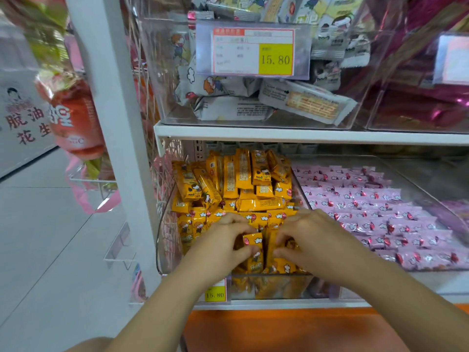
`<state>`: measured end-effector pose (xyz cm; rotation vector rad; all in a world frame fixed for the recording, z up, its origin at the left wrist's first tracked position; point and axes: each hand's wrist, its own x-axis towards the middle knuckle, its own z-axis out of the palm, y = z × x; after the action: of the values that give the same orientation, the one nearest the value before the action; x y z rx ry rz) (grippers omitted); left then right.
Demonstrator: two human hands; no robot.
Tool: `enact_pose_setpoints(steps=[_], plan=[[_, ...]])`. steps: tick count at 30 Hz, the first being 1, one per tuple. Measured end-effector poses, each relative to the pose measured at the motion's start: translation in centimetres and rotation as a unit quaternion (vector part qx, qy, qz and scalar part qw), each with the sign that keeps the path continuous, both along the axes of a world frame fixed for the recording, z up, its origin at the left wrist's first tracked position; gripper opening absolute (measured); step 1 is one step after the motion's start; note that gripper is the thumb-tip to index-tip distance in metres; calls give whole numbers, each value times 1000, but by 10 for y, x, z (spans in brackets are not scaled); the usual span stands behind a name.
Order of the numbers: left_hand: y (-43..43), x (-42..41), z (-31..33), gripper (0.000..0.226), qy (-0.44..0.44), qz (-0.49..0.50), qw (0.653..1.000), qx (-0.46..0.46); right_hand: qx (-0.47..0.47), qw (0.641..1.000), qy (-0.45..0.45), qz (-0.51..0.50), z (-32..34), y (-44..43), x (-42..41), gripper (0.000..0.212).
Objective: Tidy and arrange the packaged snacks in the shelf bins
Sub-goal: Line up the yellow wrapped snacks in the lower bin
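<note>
A clear bin (162, 240) on the lower shelf is full of yellow snack packets (253, 184), some upright at the back and some lying loose. My left hand (223, 242) pinches an upright yellow packet (252, 243) at the front of the bin. My right hand (312, 240) grips the neighbouring yellow packets (276, 262) just to its right. Both hands are inside the front of the bin, close together.
A clear bin of pink packets (375, 214) in neat rows lies to the right. Above, a clear bin (157, 80) holds grey-white packets behind a 15.80 price tag (253, 52). The white shelf post (119, 123) stands left, with hanging bags (73, 118) beside the aisle floor.
</note>
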<state>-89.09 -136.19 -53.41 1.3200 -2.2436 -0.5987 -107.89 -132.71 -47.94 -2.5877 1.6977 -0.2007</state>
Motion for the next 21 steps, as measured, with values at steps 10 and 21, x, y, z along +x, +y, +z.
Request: enact_pose_setpoints(steps=[10, 21], plan=[[-3, 1, -1, 33, 25, 12, 1000, -1, 38, 993, 106, 23, -1, 0, 5, 16], [-7, 7, 2, 25, 53, 17, 998, -20, -31, 992, 55, 108, 14, -4, 11, 16]])
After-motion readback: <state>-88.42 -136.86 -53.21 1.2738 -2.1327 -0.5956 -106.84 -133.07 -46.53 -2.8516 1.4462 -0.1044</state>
